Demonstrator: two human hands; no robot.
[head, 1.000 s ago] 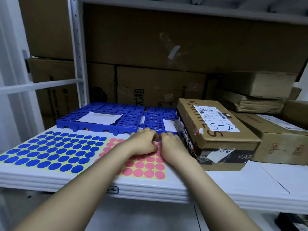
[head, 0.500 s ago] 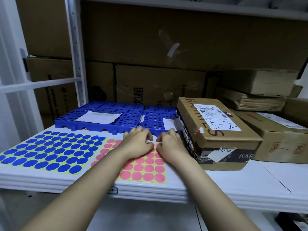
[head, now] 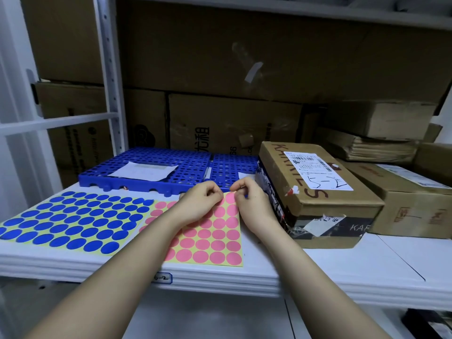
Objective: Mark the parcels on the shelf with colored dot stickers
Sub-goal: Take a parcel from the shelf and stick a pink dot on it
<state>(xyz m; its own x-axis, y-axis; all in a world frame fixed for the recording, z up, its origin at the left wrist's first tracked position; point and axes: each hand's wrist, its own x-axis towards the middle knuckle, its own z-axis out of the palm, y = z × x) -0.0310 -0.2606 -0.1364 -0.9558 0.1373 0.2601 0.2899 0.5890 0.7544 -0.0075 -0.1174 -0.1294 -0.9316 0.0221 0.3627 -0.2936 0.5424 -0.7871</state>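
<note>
Stickers first: at the lower left of the frame I see the blue dot sheet (head: 71, 222) lying flat on the white shelf (head: 342, 272), its yellow backing showing between the rows. Behind it, toward the middle left, two blue perforated trays (head: 156, 172) sit side by side, each with a white paper slip on top. Just right of the blue sheet lies the pink dot sheet (head: 210, 238), partly covered by my forearms. My left hand (head: 203, 203) rests on the upper part of that sheet, fingers curled, thumb and forefinger pinched at the sheet's top right corner. My right hand (head: 249, 199) meets it from the other side, fingertips likewise pinched at that same corner, which looks slightly raised off the shelf; whether a single dot is caught between the fingers I cannot tell. Touching the outer side of my right hand, at centre right, stands the taped brown parcel (head: 315, 189), with a white shipping label (head: 318, 171) on its lid and red lettering along its edge. Just beside it at the right edge sits a second cardboard parcel (head: 413, 206), and more flattened boxes are stacked behind in the upper right. Large cartons (head: 244, 57) fill the back of the shelf across the upper frame.
</note>
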